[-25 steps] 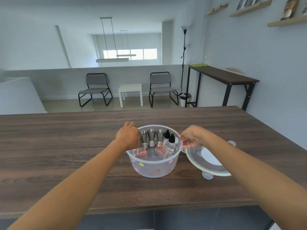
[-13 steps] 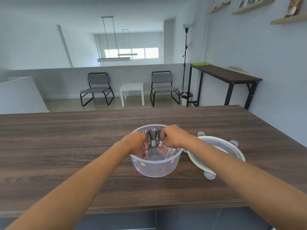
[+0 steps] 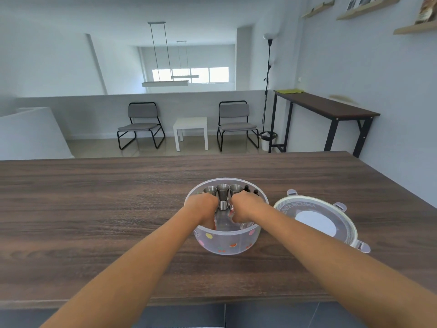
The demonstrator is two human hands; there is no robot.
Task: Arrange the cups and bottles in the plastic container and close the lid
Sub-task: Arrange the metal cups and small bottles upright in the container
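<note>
Both hands reach down inside the container (image 3: pixel 225 242) on the tabletop (image 3: pixel 94 209). The left hand (image 3: pixel 203 207) and right hand (image 3: pixel 246 205) curl around something below; what their fingers hold, I cannot tell. Steel cups (image 3: pixel 222 194) stand at the back. The lid (image 3: pixel 315 221) lies just beside, to the right.

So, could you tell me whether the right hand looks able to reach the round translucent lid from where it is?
Probably yes: the right hand is inside the clear plastic container, and the lid lies uncovered just beside it.
</note>
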